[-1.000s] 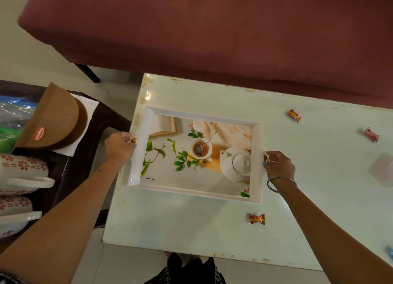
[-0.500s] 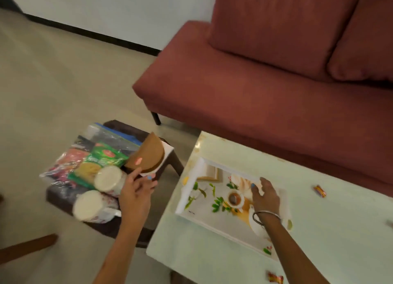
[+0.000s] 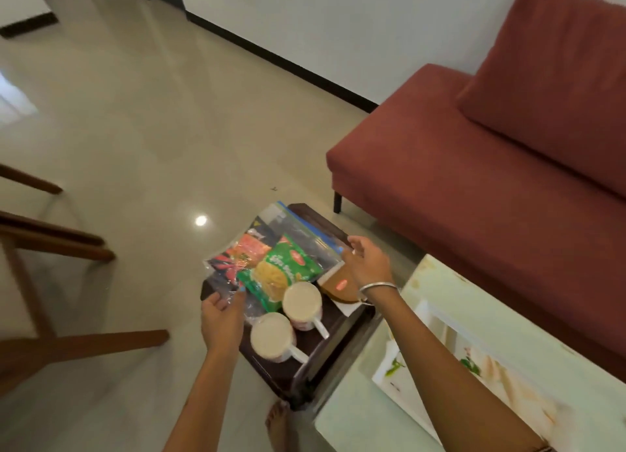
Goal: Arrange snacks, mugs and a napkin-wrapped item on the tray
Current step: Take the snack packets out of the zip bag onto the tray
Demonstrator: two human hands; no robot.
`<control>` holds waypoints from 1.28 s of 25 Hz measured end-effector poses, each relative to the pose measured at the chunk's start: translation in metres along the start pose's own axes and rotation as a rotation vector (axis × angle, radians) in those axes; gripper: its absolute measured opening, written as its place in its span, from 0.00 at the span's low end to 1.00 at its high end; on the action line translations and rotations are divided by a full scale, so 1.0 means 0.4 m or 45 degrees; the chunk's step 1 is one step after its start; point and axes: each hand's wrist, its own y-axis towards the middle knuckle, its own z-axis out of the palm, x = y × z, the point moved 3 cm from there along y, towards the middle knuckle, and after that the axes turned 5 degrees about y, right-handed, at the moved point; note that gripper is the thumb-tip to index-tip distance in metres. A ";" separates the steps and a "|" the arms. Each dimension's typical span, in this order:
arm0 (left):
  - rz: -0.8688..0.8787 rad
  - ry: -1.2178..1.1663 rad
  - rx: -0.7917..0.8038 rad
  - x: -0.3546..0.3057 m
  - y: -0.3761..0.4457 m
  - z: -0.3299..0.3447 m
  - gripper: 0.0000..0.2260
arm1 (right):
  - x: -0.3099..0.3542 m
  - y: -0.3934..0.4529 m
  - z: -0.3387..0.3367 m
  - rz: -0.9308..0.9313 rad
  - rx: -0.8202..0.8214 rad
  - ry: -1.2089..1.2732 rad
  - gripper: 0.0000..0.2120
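A clear zip bag of snack packets lies on a dark side table. My left hand pinches the bag's near left edge. My right hand is at the bag's far right corner, thumb and fingers spread around the blue zip; whether it grips is unclear. Two white mugs with red flowers stand in front of the bag, one behind the other. A brown wrapped item on a white napkin sits under my right wrist. The white printed tray is on the pale table at lower right.
A red sofa stands behind the pale table. Wooden chair legs cross the floor on the left. My bare foot is beside the side table's near corner.
The view has swung left from the tray to the side table. My right hand left the tray and came over the snack bag. My left hand moved to the bag's near edge.
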 end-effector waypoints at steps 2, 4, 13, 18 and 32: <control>-0.133 0.046 0.037 0.022 0.075 0.008 0.32 | 0.019 0.074 0.085 -0.002 0.106 -0.156 0.20; -0.231 0.076 0.069 0.047 0.136 0.021 0.34 | 0.020 0.140 0.149 0.039 0.206 -0.190 0.21; -0.556 -0.068 0.198 0.152 0.292 0.070 0.32 | -0.047 0.312 0.293 0.314 0.314 -0.479 0.24; -0.628 -0.194 0.218 0.151 0.295 0.070 0.14 | -0.036 0.326 0.302 0.346 0.258 -0.483 0.13; -0.120 -0.085 0.348 -0.191 -0.051 0.130 0.18 | 0.317 0.036 -0.173 -0.132 -0.197 0.388 0.06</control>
